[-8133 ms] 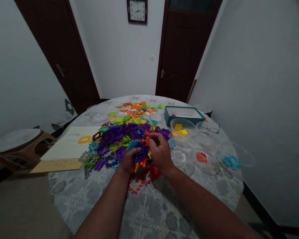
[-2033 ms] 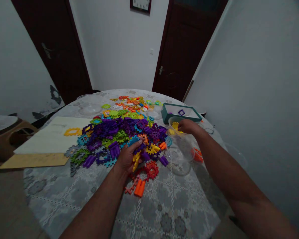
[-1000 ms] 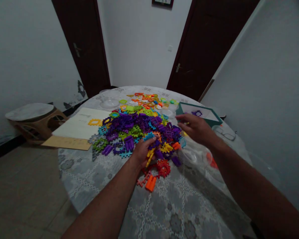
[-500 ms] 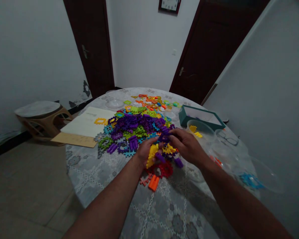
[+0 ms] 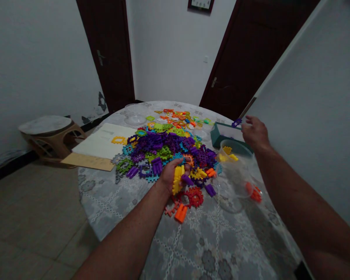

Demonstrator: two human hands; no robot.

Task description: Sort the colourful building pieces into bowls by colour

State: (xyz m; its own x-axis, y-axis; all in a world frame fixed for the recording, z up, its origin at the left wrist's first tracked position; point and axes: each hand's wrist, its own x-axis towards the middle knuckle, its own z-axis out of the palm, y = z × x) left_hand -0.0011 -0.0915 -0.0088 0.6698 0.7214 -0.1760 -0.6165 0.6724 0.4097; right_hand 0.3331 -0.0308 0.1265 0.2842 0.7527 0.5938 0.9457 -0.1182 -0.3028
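In my left hand [image 5: 169,177], above the near edge of the pile, is a stack of yellow interlocking toy pieces [image 5: 177,181]. A purple tube-shaped piece [image 5: 187,179] sticks out beside the stack from the same fingers. My right hand [image 5: 255,132] is stretched out over the green box [image 5: 218,136] at the right, a purple interlocking piece [image 5: 237,123] at its fingertips. The big pile of mixed toy pieces [image 5: 154,144], mostly purple, lies beyond my left hand. Red gear-shaped pieces [image 5: 195,197] and an orange tube piece [image 5: 181,213] lie just below that hand.
Clear plastic tubs [image 5: 236,167] stand at the right, one with yellow pieces [image 5: 228,153]; orange pieces [image 5: 253,191] lie nearby. An opened-out cardboard sheet [image 5: 102,144] rests at the left. More orange pieces [image 5: 177,116] lie at the back. A stool [image 5: 46,126] stands left of the table.
My right hand has moved away from the left one, up and to the right over the green box, with a purple piece. My left hand stays nearly in place, holding the yellow stack.
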